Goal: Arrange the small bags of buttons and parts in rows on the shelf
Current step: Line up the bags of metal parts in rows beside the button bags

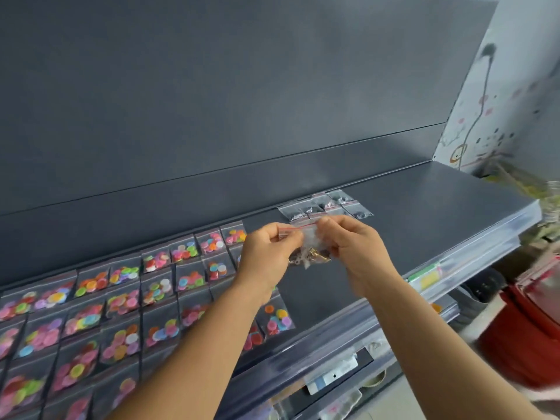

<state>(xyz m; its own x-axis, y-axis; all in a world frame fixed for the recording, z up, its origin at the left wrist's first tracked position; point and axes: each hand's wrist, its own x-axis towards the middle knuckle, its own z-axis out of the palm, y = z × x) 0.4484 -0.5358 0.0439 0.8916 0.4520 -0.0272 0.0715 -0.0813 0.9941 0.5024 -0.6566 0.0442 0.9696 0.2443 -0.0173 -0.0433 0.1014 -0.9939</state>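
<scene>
Holding a small clear bag [307, 247] above the dark grey shelf [424, 213], both hands pinch its red-striped zip top — the left hand [269, 253] at the left corner, the right hand [348, 247] at the right corner, fingers curled onto the plastic. Small brownish and brass-coloured parts sit bunched in the bottom of the bag, which hangs clear of the shelf surface.

Just behind the hands, near the back panel [212, 101], a short group of bags with dark parts [325, 204] lies flat on the shelf, edges touching or overlapping. To the left, bags of coloured buttons [121, 304] lie in several rows that run from the left edge of the view up to the left forearm; some are hidden under that arm. One button bag [275, 316] lies at the right end of these rows, between the two forearms and near the shelf's front edge.

A clear plastic strip [454, 268] runs along the shelf front, with a yellow-green label in it. Lower right, a red container [530, 334] stands on the floor — blurred.
</scene>
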